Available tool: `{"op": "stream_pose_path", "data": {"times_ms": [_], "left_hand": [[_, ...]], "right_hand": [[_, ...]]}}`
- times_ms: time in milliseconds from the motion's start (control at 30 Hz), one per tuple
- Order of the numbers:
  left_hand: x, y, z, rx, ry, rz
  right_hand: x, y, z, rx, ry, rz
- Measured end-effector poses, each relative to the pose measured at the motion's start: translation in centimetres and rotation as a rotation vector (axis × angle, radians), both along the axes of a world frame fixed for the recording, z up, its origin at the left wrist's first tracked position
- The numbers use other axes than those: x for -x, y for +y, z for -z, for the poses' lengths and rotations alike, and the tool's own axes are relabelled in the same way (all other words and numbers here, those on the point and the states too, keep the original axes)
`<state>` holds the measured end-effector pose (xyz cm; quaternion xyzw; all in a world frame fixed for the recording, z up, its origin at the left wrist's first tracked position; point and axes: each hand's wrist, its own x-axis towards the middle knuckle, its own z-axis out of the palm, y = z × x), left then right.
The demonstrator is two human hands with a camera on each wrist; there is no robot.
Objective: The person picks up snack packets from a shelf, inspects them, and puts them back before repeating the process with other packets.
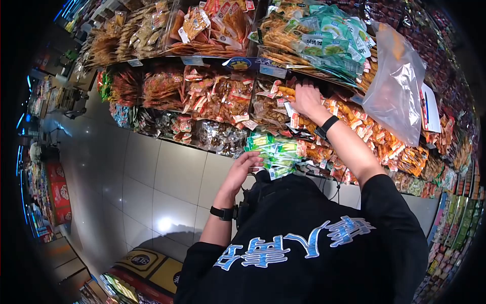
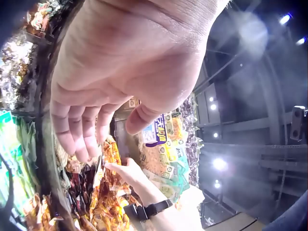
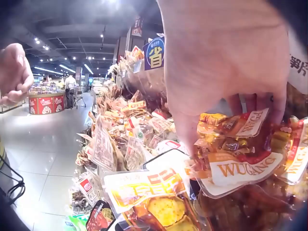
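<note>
My right hand (image 1: 307, 99) reaches into the middle shelf of packaged snacks. Up close in the right wrist view, its thumb and curled fingers grip a small clear snack packet (image 3: 240, 166) with a white and red label reading WUGANG. Beside that lies a flat packet (image 3: 159, 202) with yellow round slices showing through its film. My left hand (image 1: 244, 169) hovers with loosely bent fingers next to green-and-white packets (image 1: 276, 152) at the shelf's lower edge, and it holds nothing. The left wrist view shows its palm (image 2: 130, 57) large in front of the shelf.
A clear plastic bag (image 1: 397, 86) hangs at the right, beside a white paper with a pen (image 1: 427, 107). Teal packets (image 1: 339, 38) are heaped on the upper shelf. Tiled floor (image 1: 172, 172) lies left of the display. A person (image 3: 70, 89) stands far off by a red counter.
</note>
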<state>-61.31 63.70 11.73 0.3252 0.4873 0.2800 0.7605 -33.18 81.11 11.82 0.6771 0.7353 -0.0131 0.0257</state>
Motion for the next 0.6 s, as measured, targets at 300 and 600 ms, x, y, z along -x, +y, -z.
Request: {"op": "stream_pose_path", "data": {"times_ms": [300,600], "left_hand": [[2.0,1.1,0.6,-0.004,-0.015,0.058],[2.2,1.8,1.6,0.006,-0.027,0.096]], "right_hand": [[0.0,0.9,3.4,-0.046,0.042,-0.062],[-0.9,0.0,0.4,-0.050,0.102,0.002]]}}
